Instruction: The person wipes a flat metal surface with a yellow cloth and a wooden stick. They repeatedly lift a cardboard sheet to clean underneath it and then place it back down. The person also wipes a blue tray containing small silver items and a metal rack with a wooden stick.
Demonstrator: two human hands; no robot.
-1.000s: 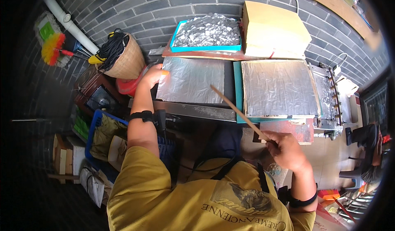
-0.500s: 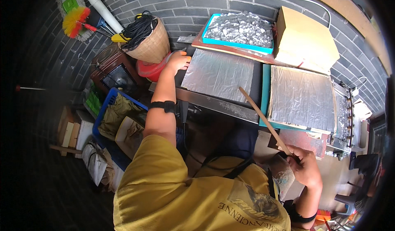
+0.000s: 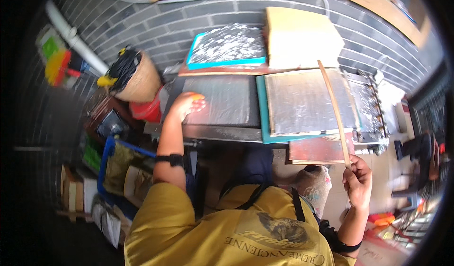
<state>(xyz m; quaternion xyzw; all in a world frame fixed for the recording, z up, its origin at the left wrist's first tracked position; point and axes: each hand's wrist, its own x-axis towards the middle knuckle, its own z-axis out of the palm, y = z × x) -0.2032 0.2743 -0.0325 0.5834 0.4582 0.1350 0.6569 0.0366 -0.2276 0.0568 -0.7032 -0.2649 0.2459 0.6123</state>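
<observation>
My left hand is over the left part of a thin silvery foil sheet on a dark board; whether it touches the sheet is unclear. Its fingers point right, loosely bent and a little apart, with something orange at a fingertip. In my right hand is the lower end of a long, thin wooden stick. The stick rises almost upright in view, crossing in front of a stack of foil-faced sheets on a teal mat.
Behind the boards, a blue tray holds crumpled silvery scraps beside a yellowish box. At left stand a woven basket with black cable, a red tub and a blue crate. A reddish board juts out near the front.
The view has turned, shifting the bench left. My left hand has gone from the board's left edge to over the foil sheet. The stick has swung from leaning left to nearly upright.
</observation>
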